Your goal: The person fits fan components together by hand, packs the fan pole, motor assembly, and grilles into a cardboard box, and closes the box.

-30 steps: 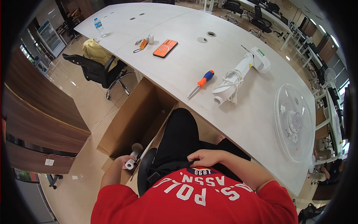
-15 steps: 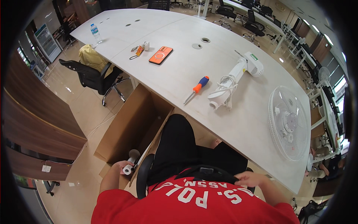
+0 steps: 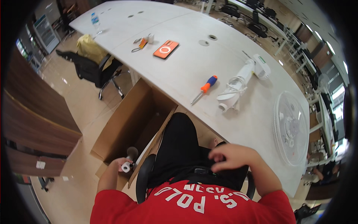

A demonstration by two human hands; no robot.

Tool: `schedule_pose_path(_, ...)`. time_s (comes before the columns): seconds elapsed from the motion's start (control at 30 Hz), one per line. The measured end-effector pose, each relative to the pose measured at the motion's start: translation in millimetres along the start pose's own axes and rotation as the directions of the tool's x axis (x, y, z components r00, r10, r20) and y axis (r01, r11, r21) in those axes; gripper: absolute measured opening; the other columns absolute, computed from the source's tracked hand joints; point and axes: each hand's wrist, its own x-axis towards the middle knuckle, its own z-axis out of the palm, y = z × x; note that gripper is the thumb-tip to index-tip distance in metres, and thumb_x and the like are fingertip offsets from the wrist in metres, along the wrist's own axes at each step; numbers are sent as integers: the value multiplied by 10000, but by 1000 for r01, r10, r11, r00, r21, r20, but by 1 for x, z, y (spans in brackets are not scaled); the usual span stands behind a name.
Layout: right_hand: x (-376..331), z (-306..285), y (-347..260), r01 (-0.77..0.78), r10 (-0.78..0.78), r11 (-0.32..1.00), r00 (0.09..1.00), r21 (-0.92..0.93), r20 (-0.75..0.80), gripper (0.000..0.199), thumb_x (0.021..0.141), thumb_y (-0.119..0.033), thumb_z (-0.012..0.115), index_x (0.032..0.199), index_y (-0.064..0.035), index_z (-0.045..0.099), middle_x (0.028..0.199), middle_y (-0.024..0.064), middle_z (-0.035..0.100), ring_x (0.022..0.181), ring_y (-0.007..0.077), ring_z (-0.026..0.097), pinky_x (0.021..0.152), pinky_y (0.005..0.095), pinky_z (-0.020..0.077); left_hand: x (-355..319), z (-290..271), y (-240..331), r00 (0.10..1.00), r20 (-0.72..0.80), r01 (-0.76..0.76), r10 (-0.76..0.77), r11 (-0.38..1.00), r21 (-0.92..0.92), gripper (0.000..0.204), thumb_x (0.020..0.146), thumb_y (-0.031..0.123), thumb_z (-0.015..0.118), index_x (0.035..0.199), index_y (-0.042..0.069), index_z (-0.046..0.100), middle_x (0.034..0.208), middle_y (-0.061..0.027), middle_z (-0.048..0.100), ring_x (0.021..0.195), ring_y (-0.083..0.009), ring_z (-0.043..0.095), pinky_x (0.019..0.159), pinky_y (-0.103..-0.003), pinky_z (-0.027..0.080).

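My left hand (image 3: 118, 163) is down at the near end of an open cardboard box (image 3: 112, 130), closed around a white tube (image 3: 126, 167) whose hollow end faces up. A grey rounded piece (image 3: 132, 152) lies just beyond that hand, and a long white pole (image 3: 146, 150) leans along the box's side. Over my lap hangs my right hand (image 3: 233, 156), slightly blurred, its thumb and fingers apart and nothing between them. On the table (image 3: 179, 71) rest a screwdriver (image 3: 204, 89) with an orange and blue handle and a white fan body (image 3: 239, 84) wound with cord.
A round clear-and-white fan cage (image 3: 291, 128) lies at the table's right end. Farther left are an orange phone (image 3: 166, 49), small keys with a tag (image 3: 143, 43) and a water bottle (image 3: 95, 20). A black chair (image 3: 93, 72) with a yellow cloth stands beyond the box.
My right hand has risen from the waist of my shirt and moved forward over my lap. My left hand stays on the tube in the box. The view has shifted slightly.
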Motion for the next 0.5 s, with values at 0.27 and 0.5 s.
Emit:
schedule_pose_path(0.27, 313, 88, -25, 363, -365, 922, 931, -135, 12, 323, 957, -357, 730, 1038, -45, 715, 997, 166, 706, 981, 366, 702, 857, 473, 560, 49, -25, -3, 998, 45, 46, -38, 979, -200, 163, 924, 148, 729, 1004, 24, 657, 922, -136, 732, 832, -299, 753, 784, -442, 661)
schedule_pose_path(0.5, 453, 206, -13, 375, -299, 889, 910, -262, 288, 507, 891, -395, 794, 1244, -66, 638, 1214, 185, 655, 1096, 414, 664, 968, 486, 547, 83, -10, 20, 993, 8, -106, 117, 929, -353, 123, 902, 169, 737, 850, 112, 641, 704, -50, 657, 600, -235, 672, 582, -406, 602)
